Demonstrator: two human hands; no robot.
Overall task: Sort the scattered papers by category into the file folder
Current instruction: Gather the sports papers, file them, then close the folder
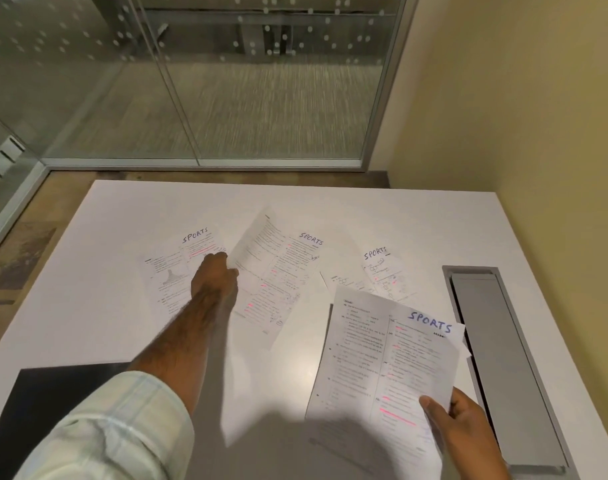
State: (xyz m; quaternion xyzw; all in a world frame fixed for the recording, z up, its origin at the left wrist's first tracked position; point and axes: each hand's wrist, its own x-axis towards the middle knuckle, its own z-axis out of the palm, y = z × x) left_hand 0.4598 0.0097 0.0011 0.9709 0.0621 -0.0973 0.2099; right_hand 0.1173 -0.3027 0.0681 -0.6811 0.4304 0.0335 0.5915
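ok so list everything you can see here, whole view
table: one, white, lower view
folder: one, black, near left corner, partly under the sleeve
left sheet: one, white, blue SPORTS heading, flat, left of the left hand
middle sheet: one, white, SPORTS heading, left edge raised
far right sheets: seemingly two, white, overlapping, flat
held sheets: more than one, white, SPORTS on top, near right
hatch: one, grey, in the table's right side
glass wall: one, dotted, behind the table
yellow wall: one, yellow, right
left hand: pinches the middle sheet's edge
right hand: grips the held sheets' near corner
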